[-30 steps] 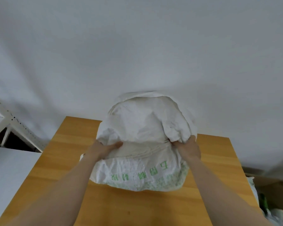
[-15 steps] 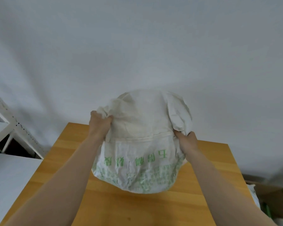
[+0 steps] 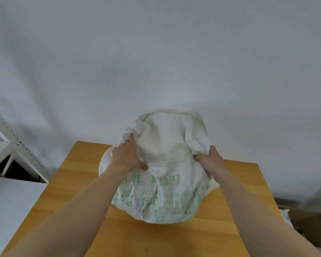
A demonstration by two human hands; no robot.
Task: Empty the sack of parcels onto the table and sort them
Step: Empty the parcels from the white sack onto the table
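A bulging white woven sack [image 3: 163, 193] with green print stands on the wooden table [image 3: 78, 182], its print upside down and its crumpled cloth top toward the wall. My left hand [image 3: 127, 155] lies on the sack's upper left side, fingers stretched up into a fold and thumb spread out. My right hand [image 3: 210, 160] grips a bunched fold of the sack at its upper right. No parcels show; the sack hides whatever is inside.
A white metal shelf rack [image 3: 11, 145] and a white surface [image 3: 9, 204] stand left of the table. A cardboard box [image 3: 308, 219] with white and green items sits low at the right. A plain white wall rises behind the table.
The sack was lifted and turned, then settled lower and slightly right. My left hand left the top-left corner and now lies flatter on the sack's side. My right hand kept its grip.
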